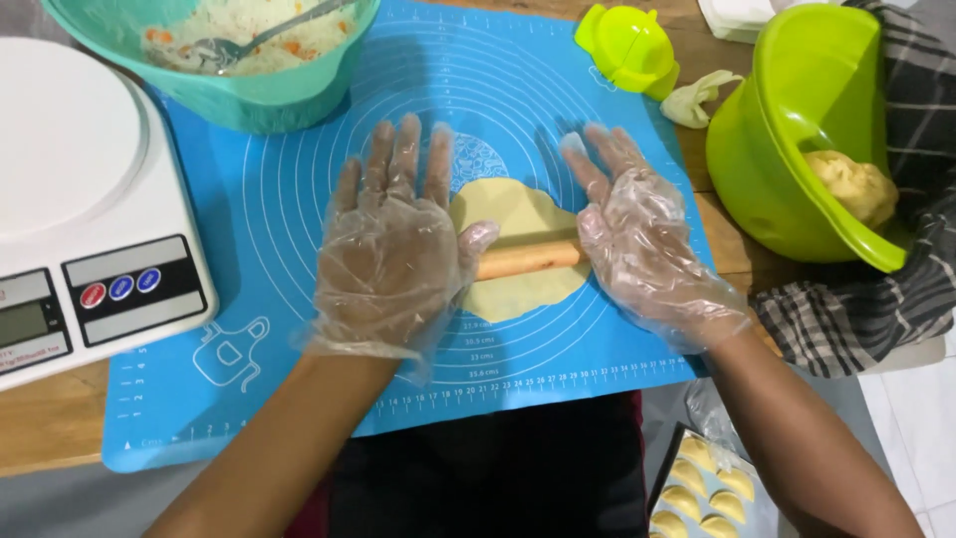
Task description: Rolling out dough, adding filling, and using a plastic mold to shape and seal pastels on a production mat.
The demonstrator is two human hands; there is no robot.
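Left hand (pixel 393 244) and right hand (pixel 642 239), both in clear plastic gloves, lie palm-down with fingers spread flat on the two ends of a slim wooden rolling pin (pixel 528 259); neither hand curls around it. The pin lies across a thin, pale yellow round of dough (pixel 513 214) at the centre of a blue silicone mat (pixel 299 199) printed with white rings. Far left, a white kitchen scale (pixel 90 199). Upper left, a teal bowl (pixel 269 100) of filling with a spoon. Right, a tilted lime-green bowl (pixel 777 149) holding a lump of dough (pixel 854 184). Lower right, a tray of shaped pastries (pixel 702 493).
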